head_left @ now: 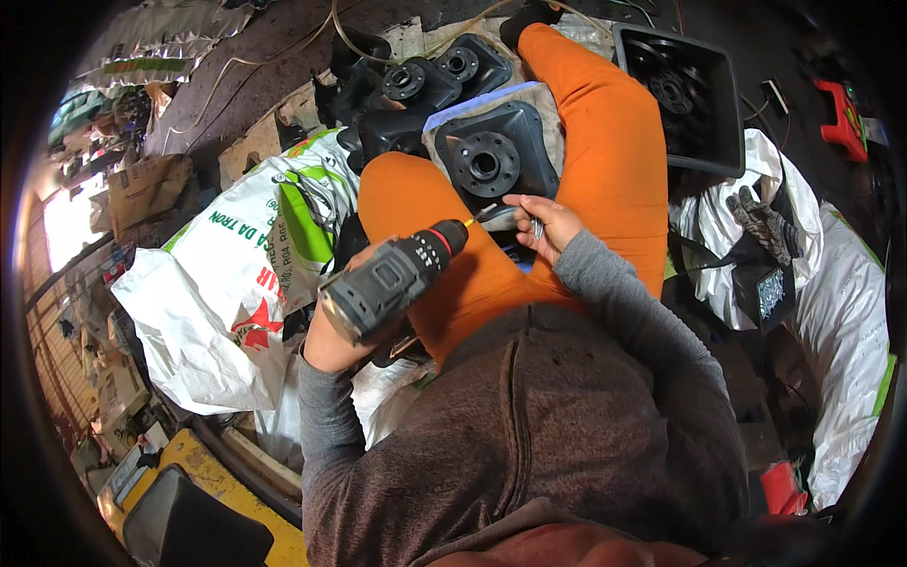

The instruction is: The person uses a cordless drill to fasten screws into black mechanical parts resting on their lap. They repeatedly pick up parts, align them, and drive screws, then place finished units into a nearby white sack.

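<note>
My left hand (331,342) is wrapped round a grey and black cordless drill (385,282) with a red ring near its chuck. A short yellow-banded bit sticks out of the chuck, pointing to the right above my left thigh. My right hand (550,227) is closed in a pinch in front of the bit, with small silvery metal pieces (538,228), perhaps screws, showing between its fingers. Just beyond my hands, between my legs, lies a square black moulded part (497,156) with a round flange, holes around it and an open centre.
Several similar black flanged parts (406,83) lie beyond my left knee. A black crate (680,99) holding more black parts stands at the far right. White printed sacks (222,283) flank me. A patterned glove (765,225) and a red tool (839,121) are to the right.
</note>
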Demonstrator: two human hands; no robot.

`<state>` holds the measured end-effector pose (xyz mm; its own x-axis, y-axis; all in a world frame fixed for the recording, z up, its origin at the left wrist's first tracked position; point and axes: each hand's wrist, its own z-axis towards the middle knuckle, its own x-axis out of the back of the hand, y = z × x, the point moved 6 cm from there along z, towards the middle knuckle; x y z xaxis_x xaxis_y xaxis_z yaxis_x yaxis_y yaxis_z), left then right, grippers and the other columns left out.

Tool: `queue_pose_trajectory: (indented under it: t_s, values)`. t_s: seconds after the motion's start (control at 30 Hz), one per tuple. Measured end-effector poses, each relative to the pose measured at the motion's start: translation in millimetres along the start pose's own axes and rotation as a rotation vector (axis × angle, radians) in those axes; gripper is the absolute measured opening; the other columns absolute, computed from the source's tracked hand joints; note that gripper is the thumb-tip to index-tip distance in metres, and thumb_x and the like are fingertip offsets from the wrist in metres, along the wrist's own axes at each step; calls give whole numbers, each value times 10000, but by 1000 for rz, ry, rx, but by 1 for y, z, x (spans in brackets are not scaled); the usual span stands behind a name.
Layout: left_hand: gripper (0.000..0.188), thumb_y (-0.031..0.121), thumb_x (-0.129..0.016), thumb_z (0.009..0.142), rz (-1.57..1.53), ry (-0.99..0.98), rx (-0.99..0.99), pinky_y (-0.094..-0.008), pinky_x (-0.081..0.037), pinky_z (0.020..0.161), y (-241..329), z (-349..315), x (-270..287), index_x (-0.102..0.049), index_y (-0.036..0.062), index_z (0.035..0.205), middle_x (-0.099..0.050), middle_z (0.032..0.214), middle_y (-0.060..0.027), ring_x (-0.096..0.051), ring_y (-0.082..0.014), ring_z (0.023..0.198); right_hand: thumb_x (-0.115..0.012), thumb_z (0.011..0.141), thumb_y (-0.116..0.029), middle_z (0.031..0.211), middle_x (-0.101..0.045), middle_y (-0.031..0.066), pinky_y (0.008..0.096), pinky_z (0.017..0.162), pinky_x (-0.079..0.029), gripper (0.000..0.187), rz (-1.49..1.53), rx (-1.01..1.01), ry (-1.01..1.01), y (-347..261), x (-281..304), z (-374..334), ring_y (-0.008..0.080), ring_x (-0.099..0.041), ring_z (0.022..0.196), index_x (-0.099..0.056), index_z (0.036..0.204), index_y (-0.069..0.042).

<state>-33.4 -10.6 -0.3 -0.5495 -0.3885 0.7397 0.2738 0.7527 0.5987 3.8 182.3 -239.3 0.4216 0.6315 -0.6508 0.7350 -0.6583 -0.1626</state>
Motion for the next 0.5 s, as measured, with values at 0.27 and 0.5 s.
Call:
queue_pose_trajectory:
  t_s: [0.27,0.5]
  values:
    - [475,76,-702,721,-94,-22,165,-346,-484,892,-18,40,0,-578,11,1175,-646,1106,-159,-631,-303,990,-591,934,-274,641,-395,-78,193,389,-258,284,-134,102,289,1,-3,16,21,-313,462,-574,1094,-41]
    - [392,93,-706,707,-3,-158,255,-346,-531,768,-39,59,-4,-625,19,1083,-680,960,-166,-667,-317,858,-598,932,-335,618,-428,-87,189,391,-258,308,-196,149,293,-8,-4,29,10,-307,445,-585,1037,-46]
